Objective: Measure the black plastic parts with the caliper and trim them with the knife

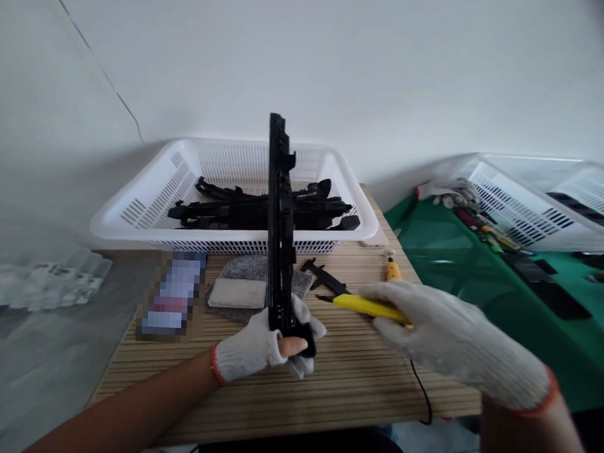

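- Gripping the lower end of a long black plastic part (280, 239), the gloved left hand (267, 345) stands it upright above the striped tabletop (355, 389).
- The gloved right hand (457, 337) is clenched around a yellow-handled knife (366, 305), its tip pointing at the part, perhaps just short of touching.
- Behind, a white basket (148, 200) holds more black parts (242, 210).
- A grey felt pad (245, 267) lies beside the part's base.
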The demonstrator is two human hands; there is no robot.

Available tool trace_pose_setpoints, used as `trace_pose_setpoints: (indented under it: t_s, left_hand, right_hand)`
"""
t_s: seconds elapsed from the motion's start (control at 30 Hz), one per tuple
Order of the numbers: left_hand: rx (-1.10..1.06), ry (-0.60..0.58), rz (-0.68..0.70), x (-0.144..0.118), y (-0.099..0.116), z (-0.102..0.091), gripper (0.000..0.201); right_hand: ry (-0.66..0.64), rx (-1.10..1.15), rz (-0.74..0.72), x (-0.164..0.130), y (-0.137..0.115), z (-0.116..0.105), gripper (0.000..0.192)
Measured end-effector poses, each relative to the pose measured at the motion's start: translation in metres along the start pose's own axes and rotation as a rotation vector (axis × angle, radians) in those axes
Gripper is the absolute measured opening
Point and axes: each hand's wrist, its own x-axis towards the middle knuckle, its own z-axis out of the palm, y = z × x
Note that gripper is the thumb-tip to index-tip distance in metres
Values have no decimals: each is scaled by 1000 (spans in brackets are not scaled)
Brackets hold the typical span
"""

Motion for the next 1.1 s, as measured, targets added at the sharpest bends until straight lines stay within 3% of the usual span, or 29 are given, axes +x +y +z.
trace_pose_setpoints:
  t_s: [0.13, 0.23, 0.3, 0.47, 0.53, 0.63, 0.8, 0.87, 0.97, 1.1]
  left_hand:
    - [-36, 12, 0, 3, 0, 5, 50]
    - [-47, 49, -8, 6, -2, 3, 46]
    - [-45, 59, 21, 8, -4, -1, 44]
    - [-54, 55, 71, 10, -7, -6, 52]
    - [-43, 101, 48, 11, -8, -7, 58]
    - [14, 170, 21, 10, -11, -12, 65]
    - [114, 256, 9, 8, -12, -22, 62]
    - [124, 236, 9, 9, -9, -21, 62]
    - [130, 157, 0, 11, -7, -15, 66]
    - [139, 174, 34, 12, -9, -12, 69]
  right_hand:
    - [58, 470, 157, -19, 20, -3, 42]
    - [8, 867, 231, -31, 13, 25, 50]
    - [-63, 993, 259, -37, 3, 48, 50]
    - [-160, 1089, 267, -40, -13, 82, 43]
    - [-125, 1081, 284, -39, -15, 87, 44]
    - [21, 1004, 346, -36, -17, 90, 44]
    - [-14, 976, 328, -35, -18, 89, 42]
    - [25, 984, 349, -36, -18, 88, 43]
    - [-30, 993, 322, -38, -17, 88, 40]
    - [28, 998, 376, -39, -18, 89, 39]
